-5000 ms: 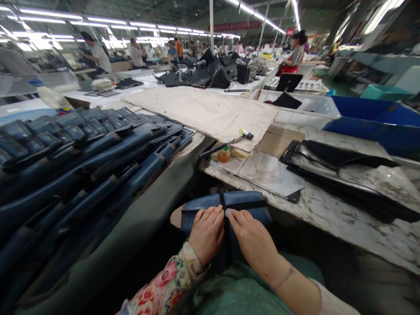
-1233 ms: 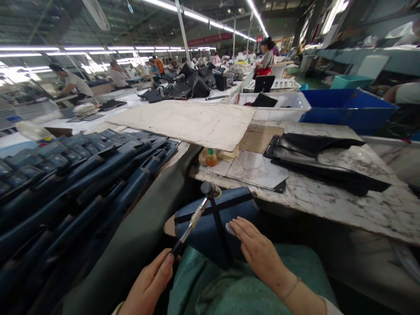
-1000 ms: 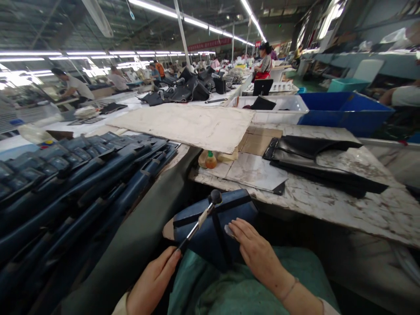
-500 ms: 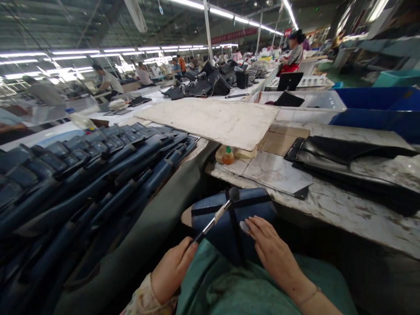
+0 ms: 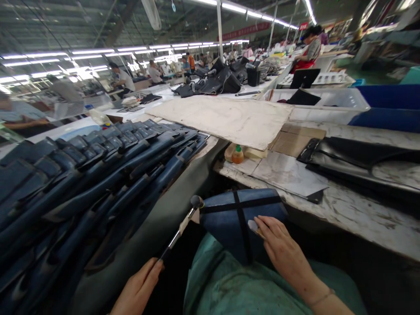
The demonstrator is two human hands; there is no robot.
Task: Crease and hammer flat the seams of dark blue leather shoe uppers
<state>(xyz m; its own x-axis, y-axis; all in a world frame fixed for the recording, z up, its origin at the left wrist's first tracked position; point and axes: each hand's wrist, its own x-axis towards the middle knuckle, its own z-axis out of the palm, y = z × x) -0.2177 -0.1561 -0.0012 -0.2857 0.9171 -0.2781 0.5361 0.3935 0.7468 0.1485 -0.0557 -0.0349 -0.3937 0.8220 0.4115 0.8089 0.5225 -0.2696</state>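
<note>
My left hand (image 5: 141, 280) is closed round the handle of a hammer (image 5: 179, 232) with a metal shaft and a dark rounded head. That head is at the left tip of a blue leather-like piece (image 5: 226, 224), crossed by two black strips, that lies over my lap. My right hand (image 5: 280, 247) rests on the piece, its fingers closed on a small whitish flat-ended tool (image 5: 253, 226); most of the tool is hidden under the fingers. A green apron (image 5: 223, 284) covers my lap below the piece.
Many similar blue pieces (image 5: 114, 162) lie in overlapping rows at left. Ahead are a cream board (image 5: 223, 116) and an orange bottle with a green cap (image 5: 237, 155). Black pieces (image 5: 361, 159) lie on the worn table at right, before a white bin (image 5: 331, 105). People work farther off.
My left hand has swung the hammer down and left, from above the middle of the blue piece to its left tip. My right hand stays on the piece. The view has shifted slightly left.
</note>
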